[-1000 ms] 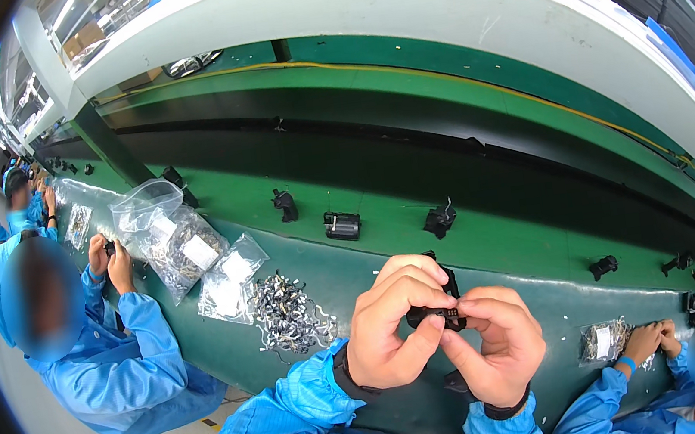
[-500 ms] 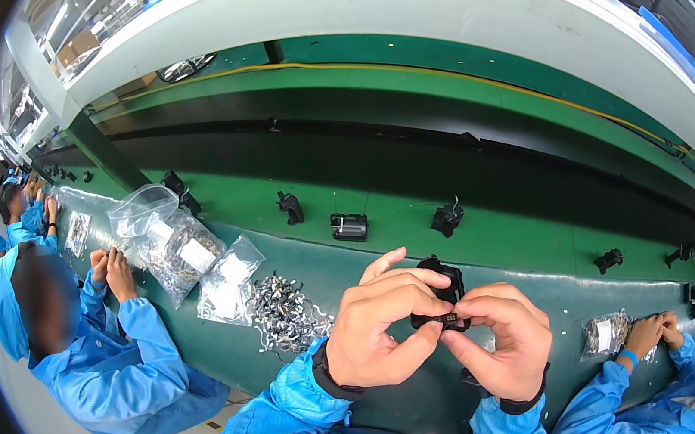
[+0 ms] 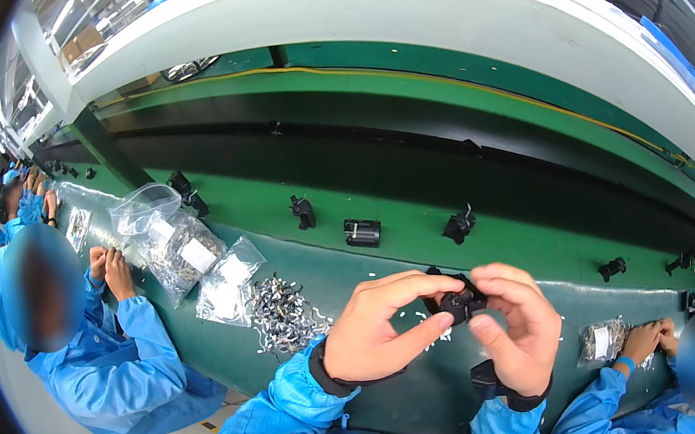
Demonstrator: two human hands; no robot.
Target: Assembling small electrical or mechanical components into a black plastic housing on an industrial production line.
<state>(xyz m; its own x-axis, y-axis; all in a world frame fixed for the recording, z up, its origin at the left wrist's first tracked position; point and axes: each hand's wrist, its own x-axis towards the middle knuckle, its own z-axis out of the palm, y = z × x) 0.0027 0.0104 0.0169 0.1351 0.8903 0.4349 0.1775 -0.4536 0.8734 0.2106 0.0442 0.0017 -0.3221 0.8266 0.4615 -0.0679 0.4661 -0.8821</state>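
Above the dark green bench, a black plastic housing [image 3: 461,304] is held between the thumb and fingers of my left hand [image 3: 378,324]. My right hand [image 3: 513,331] curves round the right end of the housing, its thumb and fingers apart; whether a fingertip touches it, I cannot tell. Black bands circle both wrists, and a dark block-like piece sits by the right one. To the left of my left hand lies a loose heap of small cable-like parts [image 3: 286,313], with white and dark pieces mixed.
Beyond the bench, a green conveyor belt [image 3: 417,253] carries black housings, among them a rectangular one [image 3: 362,232]. Clear plastic bags [image 3: 182,250] of small parts lie at left. Co-workers in blue sit left [image 3: 113,358] and right [image 3: 616,392]. Overhead runs a white shelf edge [image 3: 340,14].
The black housing has turned in my left hand. My right thumb and fingers have come apart from their pinch at it. Housings on the belt have shifted slightly right.
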